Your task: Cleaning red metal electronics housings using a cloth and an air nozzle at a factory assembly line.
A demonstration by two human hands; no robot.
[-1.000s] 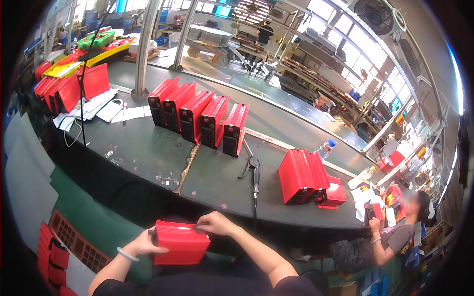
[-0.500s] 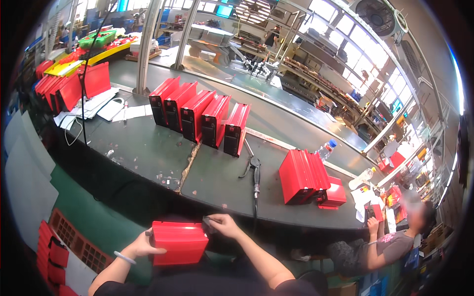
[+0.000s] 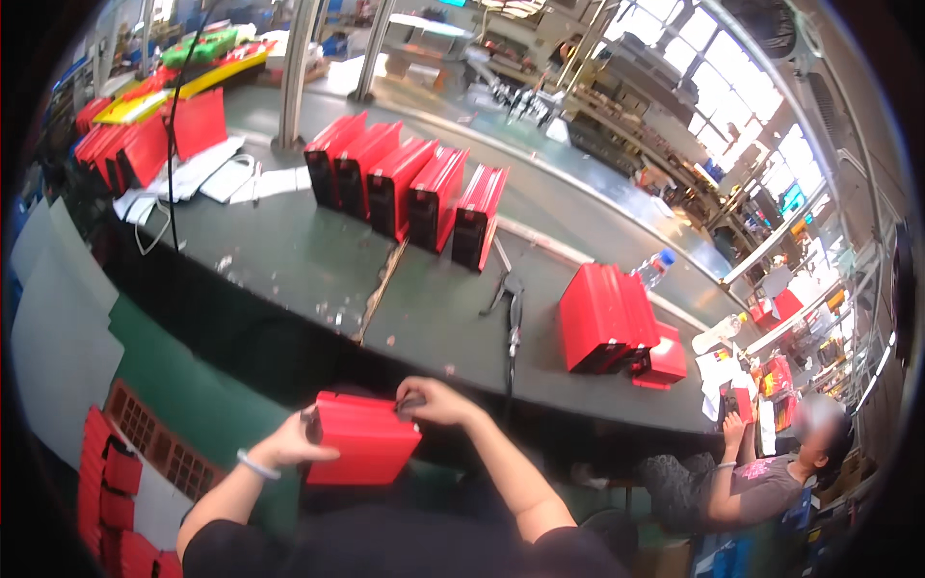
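I hold a red metal box [image 3: 361,439] low in front of me, below the near edge of the dark workbench [image 3: 289,260]. My left hand [image 3: 294,445] grips its left end, fingers closed round the edge, a pale band on that wrist. My right hand [image 3: 434,402] sits on the box's upper right corner, fingertips pinched together on a small dark part there; what that part is I cannot tell. Down at my left a stack of red parts [image 3: 111,491] stands beside a brick-coloured grid panel [image 3: 154,445]. On the bench past my hands lies a dark hand tool [image 3: 511,299] with its cable. To its right stands a larger red case [image 3: 607,318], with a clear plastic bottle [image 3: 655,270] behind it. Further back five red boxes [image 3: 405,188] stand on edge in a row, touching one another. At far right a seated person [image 3: 742,482] works at a lower spot.
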